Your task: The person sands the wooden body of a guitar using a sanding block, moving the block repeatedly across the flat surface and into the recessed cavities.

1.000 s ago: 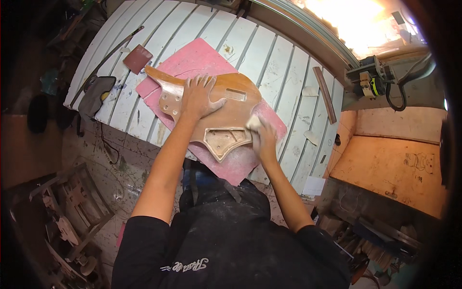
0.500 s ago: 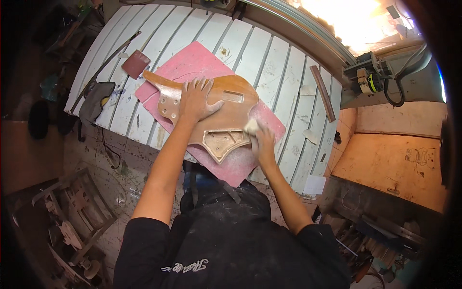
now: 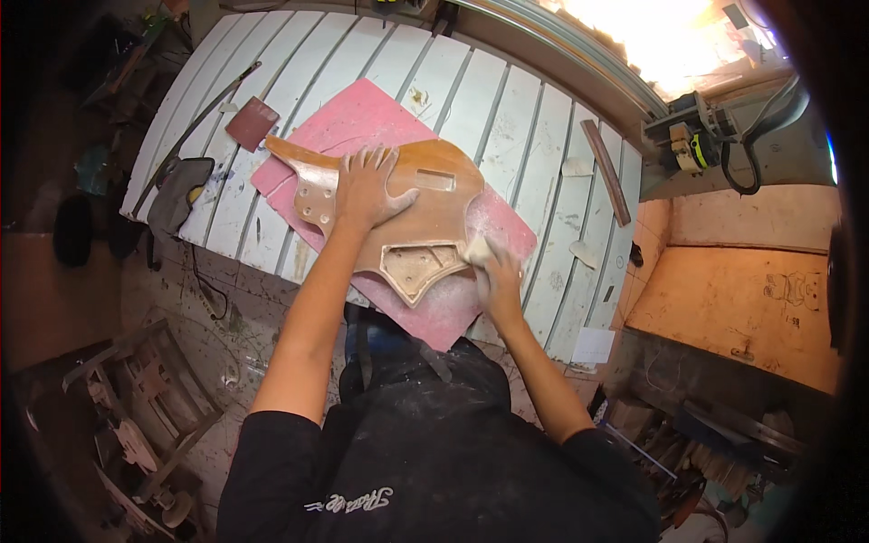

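A wooden guitar body (image 3: pixel 425 208) lies flat on a pink mat (image 3: pixel 362 101). Its face has a small rectangular slot, a larger routed cavity near me and several drilled holes at the left. My left hand (image 3: pixel 367 190) lies flat on its face with the fingers spread, dusty with pale powder. At the body's right edge, beside the cavity, my right hand (image 3: pixel 498 276) grips a folded piece of pale sandpaper (image 3: pixel 476 251) and presses it against the rim. Pale dust covers the mat near there.
The mat rests on a white slatted table (image 3: pixel 507 109). A dark red sanding sheet (image 3: pixel 253 124), a grey cloth-like item (image 3: pixel 178 195) and a thin curved strip lie at the left. A brown wooden strip (image 3: pixel 606 172) and pale scraps lie at the right.
My right hand has shifted slightly down and to the right along the body's edge with the sandpaper. My left hand stays on the guitar body.
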A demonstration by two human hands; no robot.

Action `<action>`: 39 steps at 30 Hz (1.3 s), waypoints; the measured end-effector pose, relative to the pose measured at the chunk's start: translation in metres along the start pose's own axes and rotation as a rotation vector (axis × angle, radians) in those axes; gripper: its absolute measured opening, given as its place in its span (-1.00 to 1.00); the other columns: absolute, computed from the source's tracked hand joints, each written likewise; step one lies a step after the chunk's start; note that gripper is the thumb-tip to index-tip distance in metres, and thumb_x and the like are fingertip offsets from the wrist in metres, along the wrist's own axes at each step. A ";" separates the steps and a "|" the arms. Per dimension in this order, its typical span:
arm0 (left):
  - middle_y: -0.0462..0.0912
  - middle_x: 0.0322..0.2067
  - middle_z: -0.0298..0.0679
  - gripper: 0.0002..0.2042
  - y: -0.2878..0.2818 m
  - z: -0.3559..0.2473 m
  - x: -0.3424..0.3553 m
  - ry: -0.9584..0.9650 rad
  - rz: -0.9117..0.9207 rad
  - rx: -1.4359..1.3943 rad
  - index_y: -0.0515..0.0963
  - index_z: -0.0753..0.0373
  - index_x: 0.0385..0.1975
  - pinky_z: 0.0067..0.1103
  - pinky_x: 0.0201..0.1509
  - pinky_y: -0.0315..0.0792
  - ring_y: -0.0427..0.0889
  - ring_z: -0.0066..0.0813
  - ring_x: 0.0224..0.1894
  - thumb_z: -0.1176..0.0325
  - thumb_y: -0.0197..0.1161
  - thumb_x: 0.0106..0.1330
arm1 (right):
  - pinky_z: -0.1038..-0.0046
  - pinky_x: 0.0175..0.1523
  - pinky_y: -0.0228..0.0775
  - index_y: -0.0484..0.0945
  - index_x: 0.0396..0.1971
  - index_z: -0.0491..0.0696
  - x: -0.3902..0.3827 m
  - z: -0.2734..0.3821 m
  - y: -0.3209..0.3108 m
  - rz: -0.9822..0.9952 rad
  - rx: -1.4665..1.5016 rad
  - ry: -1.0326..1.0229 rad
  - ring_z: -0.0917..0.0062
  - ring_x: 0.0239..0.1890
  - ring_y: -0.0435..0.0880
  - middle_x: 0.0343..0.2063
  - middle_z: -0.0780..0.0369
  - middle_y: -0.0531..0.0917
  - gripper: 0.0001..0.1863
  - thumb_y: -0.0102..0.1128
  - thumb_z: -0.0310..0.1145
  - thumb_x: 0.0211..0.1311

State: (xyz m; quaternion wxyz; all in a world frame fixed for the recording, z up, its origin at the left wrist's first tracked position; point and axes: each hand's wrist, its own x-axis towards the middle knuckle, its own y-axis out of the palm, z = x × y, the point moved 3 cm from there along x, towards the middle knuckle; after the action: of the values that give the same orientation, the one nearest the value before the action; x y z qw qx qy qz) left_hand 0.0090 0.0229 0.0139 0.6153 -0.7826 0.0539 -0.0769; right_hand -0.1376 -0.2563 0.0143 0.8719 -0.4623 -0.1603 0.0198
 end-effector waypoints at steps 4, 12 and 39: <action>0.42 0.50 -0.13 -0.07 0.006 0.003 0.000 0.016 -0.047 0.009 0.38 0.10 0.53 -0.02 0.65 -0.05 0.23 -0.07 0.58 -0.37 0.28 0.22 | 0.07 0.35 0.36 0.75 -0.13 -0.01 0.053 0.008 0.017 -0.061 -0.030 0.065 0.00 0.25 0.57 0.26 -0.02 0.64 -0.82 0.40 -0.46 0.28; 0.41 0.50 -0.14 -0.08 0.004 0.000 -0.001 0.007 -0.016 -0.006 0.38 0.09 0.53 -0.02 0.66 -0.06 0.22 -0.07 0.59 -0.37 0.26 0.24 | -0.02 0.35 0.39 0.74 -0.11 0.01 0.019 -0.006 0.017 -0.043 0.010 0.036 0.01 0.29 0.52 0.32 0.08 0.61 -0.81 0.42 -0.40 0.28; 0.26 0.56 0.02 0.10 0.049 -0.169 -0.139 0.664 0.211 -0.303 0.35 0.36 0.48 0.01 0.68 -0.05 0.15 -0.01 0.63 -0.51 0.27 0.17 | 0.25 0.43 0.38 0.66 -0.04 -0.24 -0.082 -0.079 -0.048 -0.198 0.147 0.433 0.19 0.31 0.58 0.31 -0.01 0.56 -0.76 0.29 -0.56 0.33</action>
State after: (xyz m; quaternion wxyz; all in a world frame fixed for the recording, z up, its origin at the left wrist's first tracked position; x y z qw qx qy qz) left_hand -0.1586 -0.1251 -0.0025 0.4464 -0.7873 0.3414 -0.2536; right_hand -0.1975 -0.3618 -0.0094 0.9148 -0.3733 -0.0124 -0.1538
